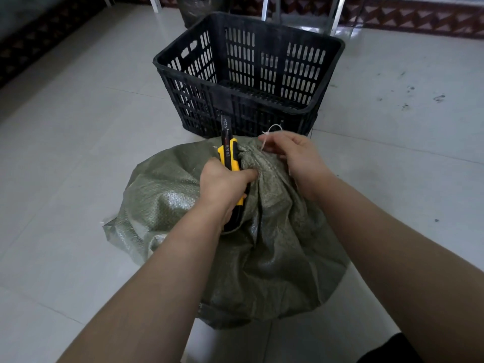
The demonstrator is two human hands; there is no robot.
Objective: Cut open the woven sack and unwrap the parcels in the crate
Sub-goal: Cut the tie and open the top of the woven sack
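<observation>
Though glossy, pale floor tiles, dark scuffs beside crate

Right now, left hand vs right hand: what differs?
The left hand grips the yellow utility knife, blade out, pointing toward the black crate; the right hand holds no tool and pinches the white tie. The left hand is a closed fist; the right hand's fingers are only partly curled. Both work at the gathered neck of the green sack.

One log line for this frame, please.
stage: opening sack | left grip: holds utility knife beside sack neck | right grip: pinches white tie | crate: behind sack
</observation>
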